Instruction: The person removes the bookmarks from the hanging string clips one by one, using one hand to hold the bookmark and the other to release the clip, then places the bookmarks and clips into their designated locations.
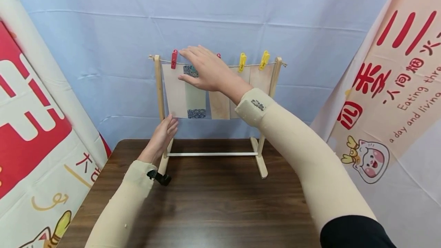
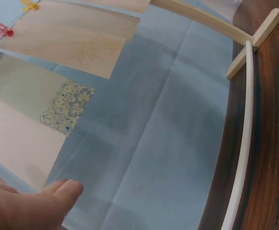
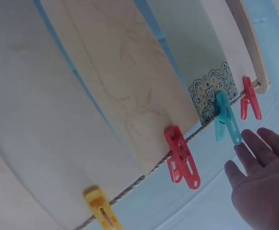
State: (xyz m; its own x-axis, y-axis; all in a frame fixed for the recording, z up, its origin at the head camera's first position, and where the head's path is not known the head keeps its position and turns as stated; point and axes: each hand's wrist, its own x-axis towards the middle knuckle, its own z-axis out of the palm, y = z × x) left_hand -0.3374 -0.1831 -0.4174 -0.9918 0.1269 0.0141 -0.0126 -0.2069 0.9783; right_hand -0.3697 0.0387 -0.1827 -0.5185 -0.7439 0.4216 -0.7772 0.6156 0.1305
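Observation:
A small wooden rack [image 1: 159,87] stands on the dark table [image 1: 213,209] with a string [image 3: 149,167] across its top. Several paper strips hang from the string by pegs: a red peg [image 1: 174,59], a teal peg [image 3: 227,117], another red peg [image 3: 182,158] and two yellow pegs [image 1: 242,62]. My right hand [image 1: 198,68] is raised in front of the string with fingers straight, holding nothing, and its fingertips [image 3: 247,153] are just short of the teal peg. My left hand [image 1: 165,129] sits relaxed by the lower corner of the leftmost pale strip [image 2: 19,143], beside the rack's left post.
A white rod [image 2: 239,158] joins the rack's two wooden feet [image 1: 262,165]. A blue cloth backdrop [image 1: 241,18] hangs behind. Printed banners [image 1: 389,87] flank both sides of the table. A black wrist strap clip [image 1: 161,178] shows at my left sleeve.

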